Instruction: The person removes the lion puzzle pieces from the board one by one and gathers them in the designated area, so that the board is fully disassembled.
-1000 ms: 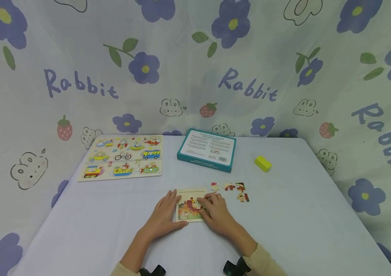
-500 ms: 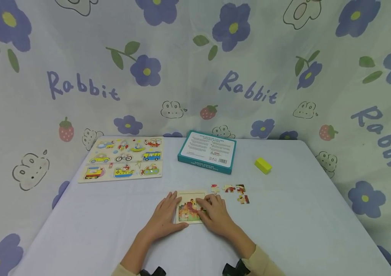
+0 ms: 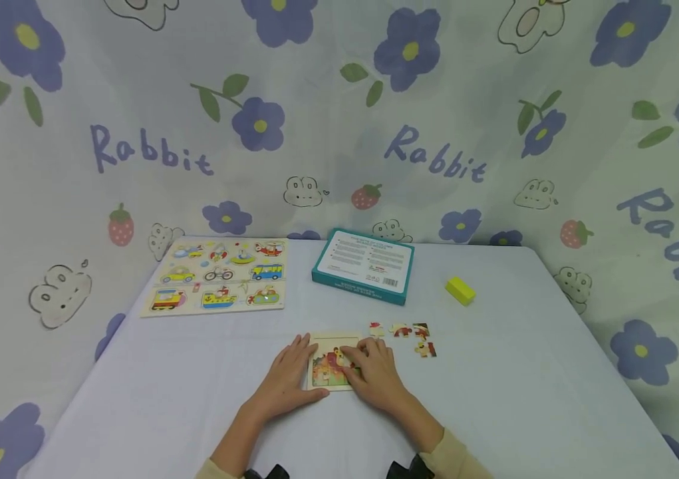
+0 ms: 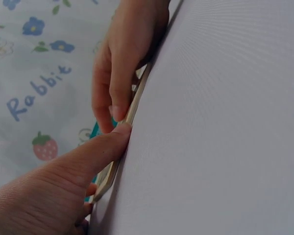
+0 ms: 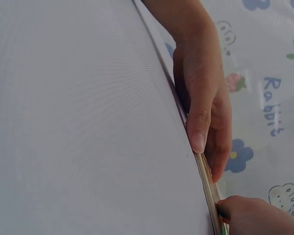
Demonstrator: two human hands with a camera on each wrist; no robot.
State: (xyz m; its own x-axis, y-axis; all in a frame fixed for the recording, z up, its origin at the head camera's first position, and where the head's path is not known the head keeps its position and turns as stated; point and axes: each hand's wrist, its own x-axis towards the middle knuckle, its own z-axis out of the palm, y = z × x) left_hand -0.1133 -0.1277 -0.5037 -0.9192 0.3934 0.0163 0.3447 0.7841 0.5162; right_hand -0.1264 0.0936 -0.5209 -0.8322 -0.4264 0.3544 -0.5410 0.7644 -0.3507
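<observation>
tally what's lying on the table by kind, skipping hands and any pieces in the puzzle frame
Loose puzzle pieces in view: 4
Wooden puzzle frame: 1
Vehicle board: 1
Teal box: 1
Yellow block: 1
Total: 8

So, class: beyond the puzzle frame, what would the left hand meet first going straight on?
Likely the teal box, ahead and slightly to the right of the left hand, though the exact line and depth are hard to judge.

puzzle tray (image 3: 335, 336) partly hidden by right hand (image 3: 378, 374), sleeves (image 3: 457, 459) cut off below, box print (image 3: 365, 259) illegibly small
</observation>
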